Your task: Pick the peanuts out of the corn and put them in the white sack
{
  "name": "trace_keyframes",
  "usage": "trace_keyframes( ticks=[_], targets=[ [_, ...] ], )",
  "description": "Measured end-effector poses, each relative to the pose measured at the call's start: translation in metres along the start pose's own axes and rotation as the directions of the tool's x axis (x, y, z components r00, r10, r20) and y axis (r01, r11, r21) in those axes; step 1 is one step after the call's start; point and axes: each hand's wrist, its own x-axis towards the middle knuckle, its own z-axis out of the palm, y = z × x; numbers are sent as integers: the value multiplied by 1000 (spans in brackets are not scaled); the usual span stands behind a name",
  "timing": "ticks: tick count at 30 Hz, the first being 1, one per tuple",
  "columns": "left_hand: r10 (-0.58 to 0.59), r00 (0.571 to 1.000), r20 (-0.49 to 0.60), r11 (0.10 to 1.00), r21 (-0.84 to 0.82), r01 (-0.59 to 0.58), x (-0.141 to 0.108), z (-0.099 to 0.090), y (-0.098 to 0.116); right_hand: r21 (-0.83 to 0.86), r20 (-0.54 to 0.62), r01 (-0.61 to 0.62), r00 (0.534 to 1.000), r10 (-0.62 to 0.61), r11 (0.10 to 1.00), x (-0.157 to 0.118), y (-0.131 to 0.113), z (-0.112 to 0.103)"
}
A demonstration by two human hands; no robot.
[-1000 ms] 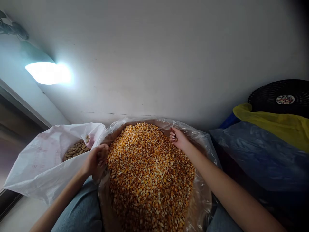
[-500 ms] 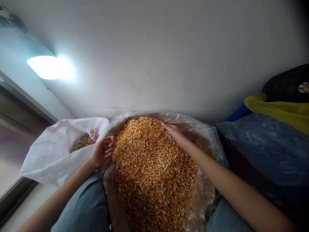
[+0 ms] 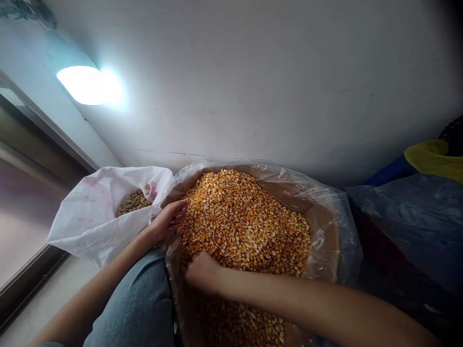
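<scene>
My right hand (image 3: 202,272) is nearest, knuckles up, its fingers sunk out of sight in the heap of dried yellow-orange corn kernels (image 3: 246,221), so I cannot tell whether it is clenched on a fistful or only pressing in. My left hand (image 3: 168,221) rests at the near-left edge of the heap, half curled with the palm turned upward, fingertips just above the kernels. Whether it cups any grains, I cannot tell.

My blue denim jeans (image 3: 137,299) lie just beside the heap, which seems placed tight against my leg so both hands can reach it easily. The kernels fill a clear plastic bag (image 3: 336,241), its top spread wide, apparently to keep the heap open to my hands.

Just left of the heap, a white woven sack (image 3: 90,226) is folded open around a small pile of peanuts in their shells (image 3: 133,202), probably to leave them within reach. Well right of the heap lies a crumpled blue plastic sheet (image 3: 415,226), with a yellow cloth (image 3: 434,159) beyond it. Farther off, behind the heap, rises a white wall (image 3: 275,82), with a glowing lamp (image 3: 85,84) high to the left.
</scene>
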Motion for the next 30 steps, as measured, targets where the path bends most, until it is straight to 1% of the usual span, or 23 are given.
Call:
trace_keyframes(
  ticks=[3,6,8,9,10,11,12,13,15,16,17,18,19,20,21,22,23,24,25,26,28,30],
  targets=[
    [80,997,4,996,48,-80,1,3,-1,29,-43,-84,995,86,996,1,3,3],
    [149,989,-24,977,155,-143,1,8,-1,82,-12,-141,990,143,987,2,1,2],
    [187,980,-67,946,281,-161,0,9,-2,119,4,-176,984,177,977,1,-2,1],
    [219,972,-82,912,370,-175,-1,9,-1,144,0,-196,980,198,970,0,-3,0],
    [262,962,-78,856,479,-194,-2,8,-1,173,-7,-216,975,220,961,-3,-3,-1],
    [302,952,-45,769,602,-216,-4,7,-1,203,-13,-234,970,241,951,-6,-2,-2],
    [323,946,20,650,722,-237,-6,5,-1,234,-17,-251,965,263,939,-11,0,-3],
    [310,945,107,506,823,-259,-9,2,-1,267,-23,-270,958,286,925,-15,3,-4],
    [189,946,262,210,930,-300,-15,-3,-2,366,-37,-303,940,339,880,-24,12,-4],
    [114,946,303,86,946,-313,-18,-5,-3,451,-41,-311,929,368,837,-27,18,-4],
    [53,947,318,-16,948,-318,-20,-7,-4,562,-33,-314,916,400,765,-29,24,-5],
    [11,948,319,-101,943,-317,-21,-8,-5,689,0,-306,906,422,657,-30,29,-5],
    [-15,950,311,-172,935,-309,-22,-9,-6,810,58,-292,903,426,508,-30,35,-7],
    [-36,953,301,-230,926,-300,-23,-9,-6,903,130,-277,904,406,328,-30,40,-9],
    [-54,956,288,-277,916,-291,-23,-8,-6,955,197,-263,910,365,140,-30,44,-12],
    [-72,959,274,-313,907,-283,-23,-7,-5,968,247,-250,916,316,-32,-30,49,-16],
    [-86,961,263,-339,899,-276,-23,-6,-5,956,276,-234,922,272,-175,-30,52,-20],
    [-98,962,256,-357,893,-274,-23,-5,-4,937,277,-206,930,243,-282,-31,56,-24],
    [-109,961,252,-370,888,-275,-22,-3,-4,919,260,-168,939,227,-358,-33,59,-28],
    [-121,960,252,-378,882,-280,-22,-2,-3,903,229,-126,950,213,-410,-35,62,-32],
    [-149,955,257,-390,872,-296,-21,0,-3,876,157,-52,971,182,-479,-40,67,-37],
    [-188,943,275,-385,862,-329,-20,2,-3,854,98,0,982,163,-520,-43,72,-40]
  ],
)
